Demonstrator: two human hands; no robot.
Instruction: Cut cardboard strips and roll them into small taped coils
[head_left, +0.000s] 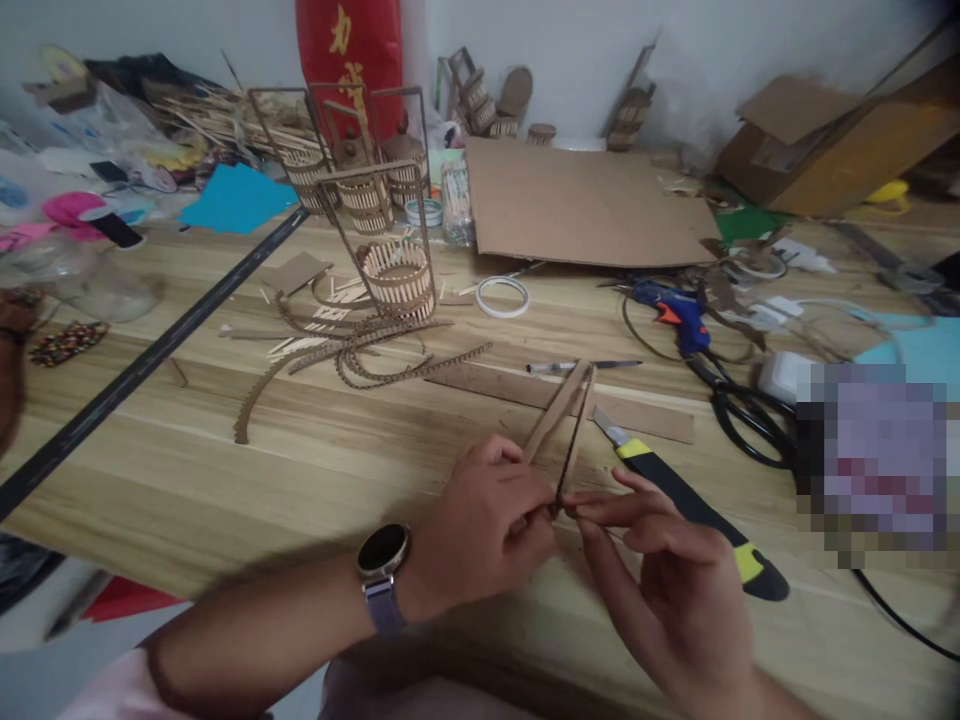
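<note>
Both my hands pinch a narrow cardboard strip (576,436) that is bent to a sharp point at its far end. My left hand (499,510), with a watch (384,552) on its wrist, is closed on the strip's near end. Fingertips of my right hand (667,570) press the same end from the other side, thumb against forefinger. Just past the right hand lies a yellow and black utility knife (675,490), its blade out. Under the strip's tip are a flat cardboard piece (645,417) and a pen (551,368).
Small bucket models (397,280) with tall handles stand at the back. Notched cardboard strips (262,395) and a tape roll (502,297) lie before them. A blue glue gun (671,312) and scissors (750,425) are on the right. A black metal ruler (150,355) crosses the left; another person's arm (11,370) shows there.
</note>
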